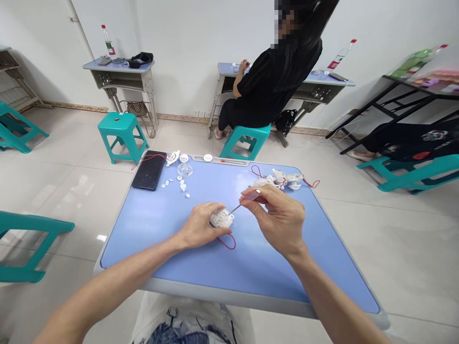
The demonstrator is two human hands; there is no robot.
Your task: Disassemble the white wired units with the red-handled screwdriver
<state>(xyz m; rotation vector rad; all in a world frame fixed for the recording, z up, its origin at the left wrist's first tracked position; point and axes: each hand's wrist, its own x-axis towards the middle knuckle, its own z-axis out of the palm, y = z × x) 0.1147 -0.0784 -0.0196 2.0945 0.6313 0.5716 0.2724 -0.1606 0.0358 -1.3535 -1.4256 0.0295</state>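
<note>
1. The left hand (198,226) hides much of the white part (221,218).
2. The right hand (278,220) covers most of the thin tool (236,207).
3. The small white pieces (175,183) are too small to tell.

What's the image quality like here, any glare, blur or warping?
In the head view, wide-angle distortion bends the edges of the blue desk; soft glare lies on the tile floor; the left hand and right hand look sharp, without obvious blur.
</note>
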